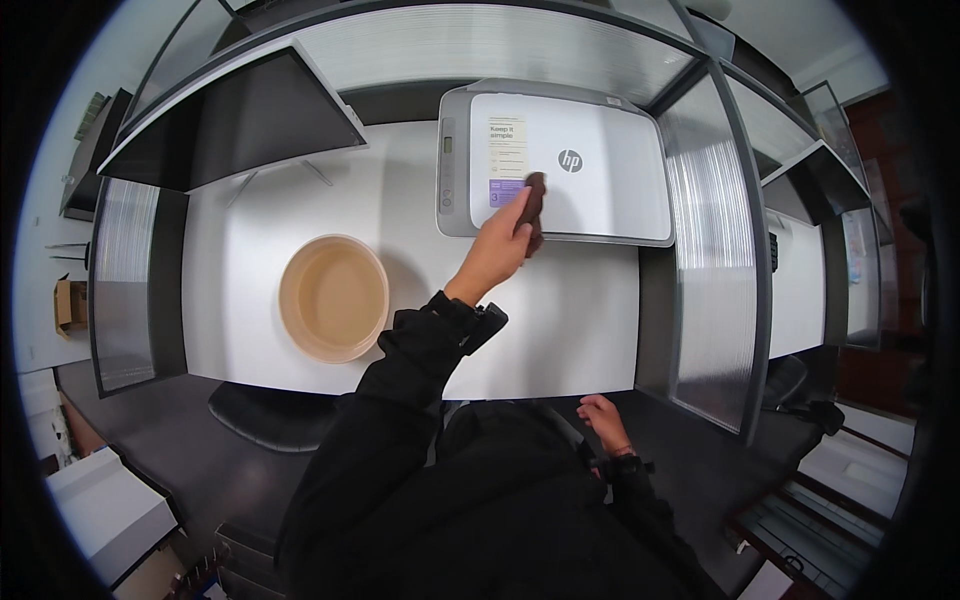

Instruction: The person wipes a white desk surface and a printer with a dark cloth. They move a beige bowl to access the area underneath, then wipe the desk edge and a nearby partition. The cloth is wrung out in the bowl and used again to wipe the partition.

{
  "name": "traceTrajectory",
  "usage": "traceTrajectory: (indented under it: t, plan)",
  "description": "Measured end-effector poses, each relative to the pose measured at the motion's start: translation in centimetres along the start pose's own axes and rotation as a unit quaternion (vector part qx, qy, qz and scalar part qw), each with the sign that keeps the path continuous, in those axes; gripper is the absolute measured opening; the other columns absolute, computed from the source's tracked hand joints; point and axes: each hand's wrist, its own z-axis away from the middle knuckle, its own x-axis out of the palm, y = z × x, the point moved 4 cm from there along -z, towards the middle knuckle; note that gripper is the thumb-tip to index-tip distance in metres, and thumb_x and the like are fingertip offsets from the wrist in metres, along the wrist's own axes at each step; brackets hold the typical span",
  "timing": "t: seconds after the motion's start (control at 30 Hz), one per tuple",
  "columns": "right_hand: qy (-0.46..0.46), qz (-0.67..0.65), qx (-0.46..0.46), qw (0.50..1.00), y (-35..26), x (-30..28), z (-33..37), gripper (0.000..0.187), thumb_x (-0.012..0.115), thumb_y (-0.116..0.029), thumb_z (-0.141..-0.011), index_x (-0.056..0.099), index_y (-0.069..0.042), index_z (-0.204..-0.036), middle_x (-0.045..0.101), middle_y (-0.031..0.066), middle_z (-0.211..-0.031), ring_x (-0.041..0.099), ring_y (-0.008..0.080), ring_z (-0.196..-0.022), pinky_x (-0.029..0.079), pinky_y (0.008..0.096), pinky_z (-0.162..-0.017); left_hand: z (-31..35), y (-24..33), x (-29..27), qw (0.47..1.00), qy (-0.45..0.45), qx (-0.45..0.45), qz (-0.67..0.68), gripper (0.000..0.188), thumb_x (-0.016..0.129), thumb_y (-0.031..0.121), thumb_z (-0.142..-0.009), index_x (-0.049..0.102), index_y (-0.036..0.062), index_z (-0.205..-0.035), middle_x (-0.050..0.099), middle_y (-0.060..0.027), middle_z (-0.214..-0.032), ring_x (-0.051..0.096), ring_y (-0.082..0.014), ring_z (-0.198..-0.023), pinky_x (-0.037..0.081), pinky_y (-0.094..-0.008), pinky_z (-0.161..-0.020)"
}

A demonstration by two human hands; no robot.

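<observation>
My left hand [497,250] reaches forward over the desk, its fingers closed around a dark brown folded cloth [537,205]. The cloth is at the front part of the lid of a white and grey printer [610,190], near a printed label; whether it presses on the lid I cannot tell. Part of the cloth is hidden by my fingers. My right hand [605,422] hangs low beside my body, off the desk's front edge, with loosely bent fingers and nothing seen in it. Left of my left forearm stands a round beige basin [335,300].
A black monitor [235,120] stands at the back left of the white desk [570,330]. Translucent partitions [715,240] enclose the desk at the back and sides. A black chair [275,418] is at the front left edge, partly under the desk.
</observation>
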Motion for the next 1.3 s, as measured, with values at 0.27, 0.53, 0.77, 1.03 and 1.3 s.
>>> traceTrajectory:
  t: [0.27, 0.53, 0.77, 1.03, 1.3]
  plan:
    - [0.02, -0.003, 0.051, 0.998, -0.8, 2.5, 0.2, 0.02, 0.055, -0.014, -0.084, 0.058, -0.005, -0.101, 0.063, 0.0021, -0.087, 0.056, 0.0097, -0.079, 0.043, 0.0228, -0.068, -1.9, -0.2, -2.3, 0.952, 0.121, 0.147, -0.239, 0.037, 0.053, 0.004, -0.081, 0.051, 0.0044, -0.118, 0.049, -0.0155, -0.119, 0.044, -0.0347, -0.113, 0.039, -0.0411, -0.093]
    - [0.009, 0.021, 0.038, 0.999, -1.3, 3.9, -0.5, 0.021, 0.054, -0.013, -0.084, 0.057, -0.003, -0.101, 0.062, 0.0024, -0.087, 0.055, 0.0093, -0.078, 0.042, 0.0226, -0.067, -1.2, -1.7, -0.3, 0.883, 0.027, 0.224, -0.411, 0.04, 0.058, 0.018, -0.082, 0.051, 0.003, -0.118, 0.047, -0.0147, -0.124, 0.037, -0.0368, -0.119, 0.031, -0.0476, -0.099]
    - [-0.004, 0.002, 0.045, 0.999, -2.3, 3.8, -1.5, 0.021, 0.053, -0.014, -0.085, 0.057, -0.003, -0.103, 0.062, 0.0028, -0.088, 0.056, 0.0097, -0.079, 0.043, 0.0223, -0.068, -1.6, -1.9, 0.5, 0.878, 0.009, 0.216, -0.427, 0.043, 0.058, 0.026, -0.083, 0.05, 0.0057, -0.121, 0.046, -0.0102, -0.129, 0.034, -0.0352, -0.123, 0.027, -0.0482, -0.102]
    - [-0.003, 0.012, -0.005, 1.0, -4.3, 2.3, -3.1, 0.023, 0.052, -0.01, -0.083, 0.057, 0.003, -0.101, 0.062, 0.0074, -0.086, 0.059, 0.0135, -0.079, 0.047, 0.0248, -0.072, -3.6, -1.5, 6.6, 0.88, -0.024, 0.231, -0.413, 0.045, 0.057, 0.029, -0.083, 0.05, 0.007, -0.122, 0.045, -0.0089, -0.131, 0.033, -0.0345, -0.125, 0.025, -0.0474, -0.103]
    - [-0.015, 0.02, -0.066, 0.998, -3.7, -0.7, -4.1, 0.024, 0.051, -0.01, -0.083, 0.057, 0.003, -0.102, 0.062, 0.0084, -0.086, 0.059, 0.0157, -0.081, 0.046, 0.0263, -0.074, -5.2, -0.5, 15.1, 0.872, -0.074, 0.25, -0.415, 0.047, 0.056, 0.029, -0.083, 0.048, 0.0066, -0.124, 0.043, -0.0095, -0.133, 0.031, -0.0353, -0.126, 0.024, -0.0478, -0.104]
